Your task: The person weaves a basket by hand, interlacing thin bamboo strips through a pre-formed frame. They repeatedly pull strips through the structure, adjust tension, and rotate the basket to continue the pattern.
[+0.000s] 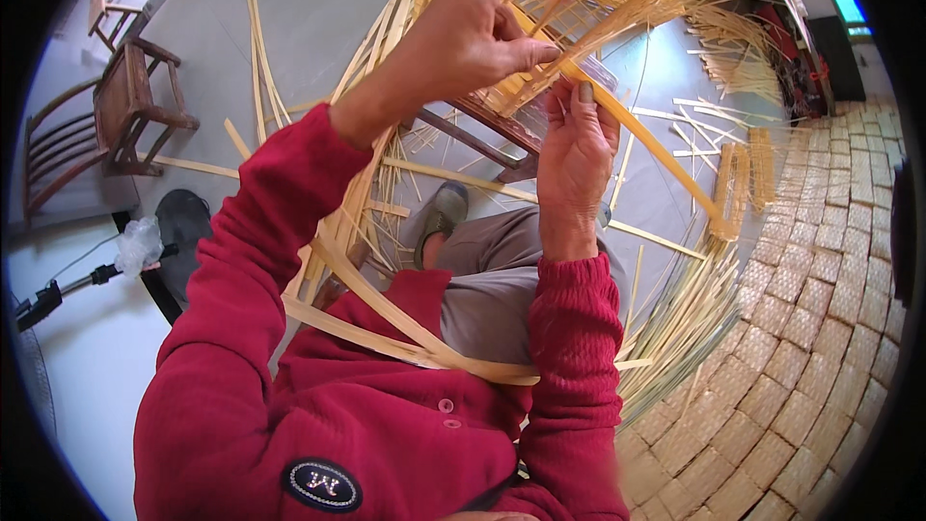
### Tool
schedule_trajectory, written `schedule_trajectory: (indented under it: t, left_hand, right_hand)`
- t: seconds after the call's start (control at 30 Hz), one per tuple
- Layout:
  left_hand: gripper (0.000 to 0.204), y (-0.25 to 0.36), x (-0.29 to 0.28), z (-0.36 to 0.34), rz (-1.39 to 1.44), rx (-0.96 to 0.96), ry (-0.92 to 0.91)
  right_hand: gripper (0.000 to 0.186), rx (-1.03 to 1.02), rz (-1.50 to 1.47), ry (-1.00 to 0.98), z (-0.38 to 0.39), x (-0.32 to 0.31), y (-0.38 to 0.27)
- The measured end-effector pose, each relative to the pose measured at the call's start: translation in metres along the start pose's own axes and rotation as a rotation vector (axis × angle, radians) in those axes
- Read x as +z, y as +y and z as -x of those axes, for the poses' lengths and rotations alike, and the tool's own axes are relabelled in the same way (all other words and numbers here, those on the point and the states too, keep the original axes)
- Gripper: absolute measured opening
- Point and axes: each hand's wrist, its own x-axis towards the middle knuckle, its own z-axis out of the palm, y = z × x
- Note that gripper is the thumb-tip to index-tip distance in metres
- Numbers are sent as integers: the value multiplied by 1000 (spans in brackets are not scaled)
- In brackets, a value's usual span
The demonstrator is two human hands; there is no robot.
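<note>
A partly woven basket of yellow bamboo, with long loose ends, stands in front of me on a wooden bench. My left hand is at its near left edge, thumb pressed to the woven edge and fingers curled among the upright strips; part of its grip is hidden. Just below and to the right, my right hand is closed, its thumb pinching a flat yellow bamboo strip. That strip slants from the basket edge down to the right. Other pale bamboo strips lie across my lap.
Bamboo strips are bundled on the floor at my right, beside stacked woven bundles. A wooden chair and a small stool stand at left. Near my left sleeve is a black stand with a plastic bag.
</note>
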Motion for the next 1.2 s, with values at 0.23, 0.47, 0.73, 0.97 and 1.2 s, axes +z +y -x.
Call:
schedule_trajectory:
  t: [0.23, 0.47, 0.73, 0.97, 1.2]
  left_hand:
    - [9, -11, -4, -20, 116, -239, -321]
    - [12, -11, 0, -10, 23, -232, -298]
    - [10, -2, 2, -3, -56, -223, -269]
    - [8, 0, 6, 2, -13, -175, -175]
    - [12, -19, -12, 13, -215, 40, -74]
  right_hand:
    - [18, -30, 122, -40, -2, 0, -1]
    - [19, 9, 24, -20, 1, 1, 4]
    - [21, -23, 114, -33, -1, 2, 2]
    - [20, -34, 191, -34, -7, 11, -12]
    - [24, -174, 1283, -214, 26, 43, -30]
